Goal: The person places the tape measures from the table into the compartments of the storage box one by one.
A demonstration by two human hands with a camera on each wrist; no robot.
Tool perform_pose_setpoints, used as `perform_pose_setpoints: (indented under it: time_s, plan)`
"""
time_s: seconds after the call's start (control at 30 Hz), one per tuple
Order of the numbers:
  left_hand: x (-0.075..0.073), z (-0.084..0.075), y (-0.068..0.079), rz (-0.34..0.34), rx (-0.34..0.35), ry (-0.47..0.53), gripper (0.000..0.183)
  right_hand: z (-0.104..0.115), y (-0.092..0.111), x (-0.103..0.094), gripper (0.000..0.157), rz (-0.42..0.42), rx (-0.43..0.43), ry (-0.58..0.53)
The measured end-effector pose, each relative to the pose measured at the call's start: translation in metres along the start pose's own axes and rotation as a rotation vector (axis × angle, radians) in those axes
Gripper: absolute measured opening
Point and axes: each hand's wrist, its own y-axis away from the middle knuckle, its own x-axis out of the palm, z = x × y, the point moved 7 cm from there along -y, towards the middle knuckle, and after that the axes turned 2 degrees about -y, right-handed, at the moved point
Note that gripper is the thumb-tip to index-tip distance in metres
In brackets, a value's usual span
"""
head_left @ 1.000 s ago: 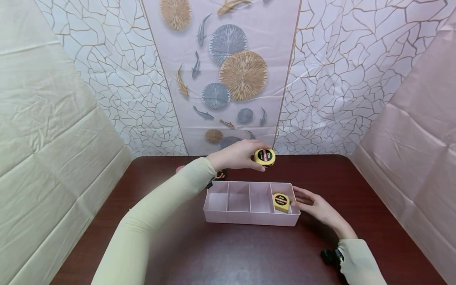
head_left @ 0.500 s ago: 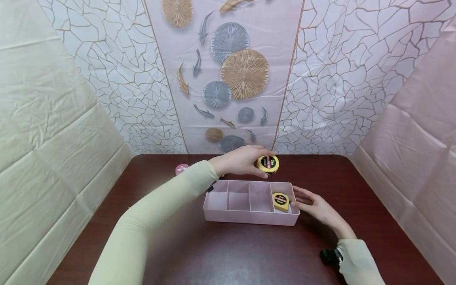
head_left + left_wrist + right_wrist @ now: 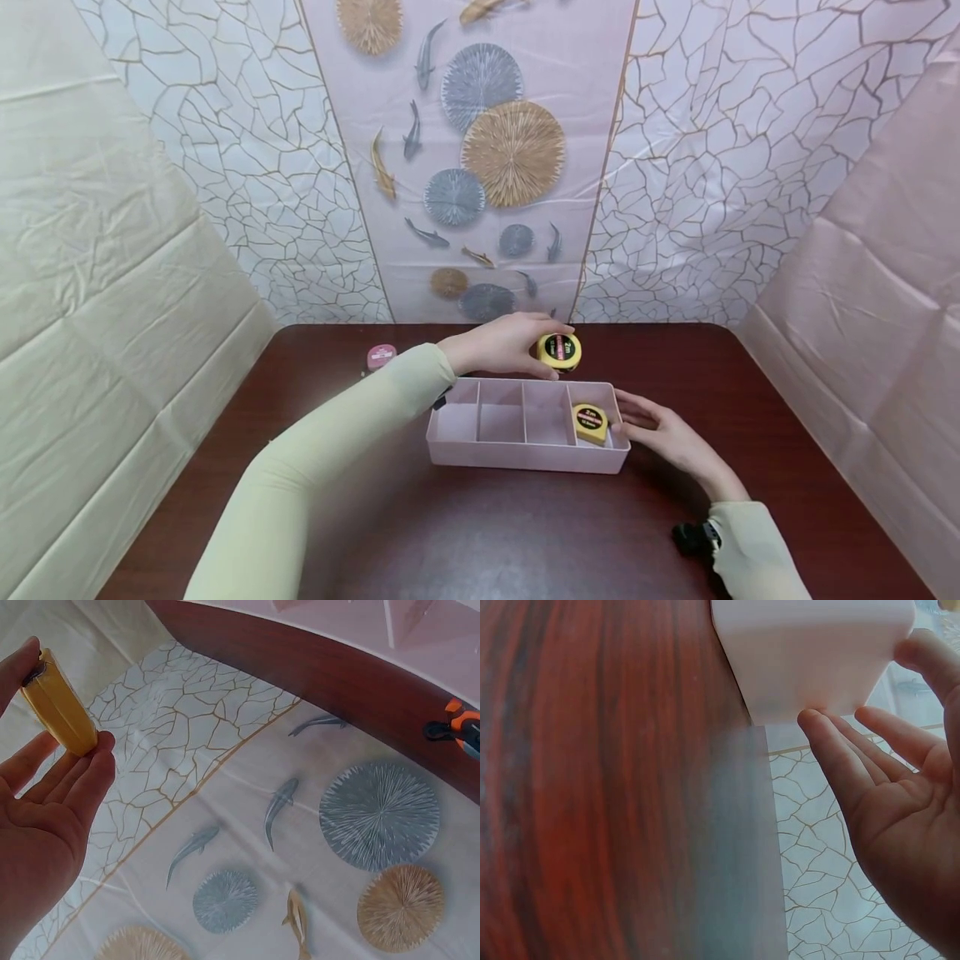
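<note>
My left hand (image 3: pixel 498 343) pinches a yellow tape measure (image 3: pixel 559 352) between thumb and fingers, above the back rim of a pale pink divided box (image 3: pixel 525 458). In the left wrist view the yellow tape measure (image 3: pixel 60 705) is edge-on, fingertips at its lower end. A second yellow tape measure (image 3: pixel 591 423) lies in the box's rightmost compartment; the other compartments are bare. My right hand (image 3: pixel 667 433) rests at the box's right end. In the right wrist view its fairly straight fingers (image 3: pixel 832 746) touch the pink wall (image 3: pixel 810 667), with the thumb at the rim.
Behind my left forearm, a pink rounded case with a label (image 3: pixel 381 357) lies on the dark red wooden table (image 3: pixel 480 533). An orange and black object (image 3: pixel 457 729) shows at the left wrist view's right edge. Patterned cloth (image 3: pixel 675 167) hangs behind the table.
My left hand has lowered with the yellow tape measure toward the box, also shifting slightly right, then back left. The pink case now shows fully. My right hand and the box have stayed put.
</note>
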Motion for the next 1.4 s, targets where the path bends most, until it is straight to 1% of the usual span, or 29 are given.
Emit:
perform_pose_setpoints:
  time_s: [0.1, 0.27, 0.37, 0.6, 0.8, 1.03, 1.2, 1.4]
  plan:
    - [0.005, 0.000, -0.001, 0.004, -0.002, 0.010, 0.069, 0.001, 0.000, 0.000, 0.068, -0.002, -0.004, -0.005]
    - [0.018, 0.001, 0.000, 0.047, -0.026, 0.006, 0.069, 0.000, 0.000, -0.001, 0.068, -0.003, 0.001, -0.002]
    - [0.023, 0.000, 0.001, 0.063, -0.028, -0.008, 0.069, -0.001, 0.001, -0.001, 0.069, -0.004, 0.005, 0.005]
    - [0.034, 0.002, 0.002, 0.072, -0.022, -0.006, 0.069, -0.001, -0.001, -0.001, 0.067, -0.007, -0.015, -0.004]
    - [0.043, 0.001, 0.006, 0.087, -0.009, 0.015, 0.070, -0.001, -0.001, 0.000, 0.067, -0.009, -0.031, -0.010]
    - [0.055, 0.004, 0.007, 0.117, -0.042, 0.041, 0.068, -0.002, 0.001, 0.000, 0.067, -0.010, -0.016, -0.006]
    - [0.060, 0.005, 0.006, 0.131, -0.041, 0.043, 0.068, -0.002, 0.000, 0.000, 0.067, -0.012, -0.007, -0.002]
    - [0.064, 0.005, 0.006, 0.134, -0.032, 0.030, 0.068, -0.002, -0.001, 0.001, 0.067, -0.005, -0.024, -0.005]
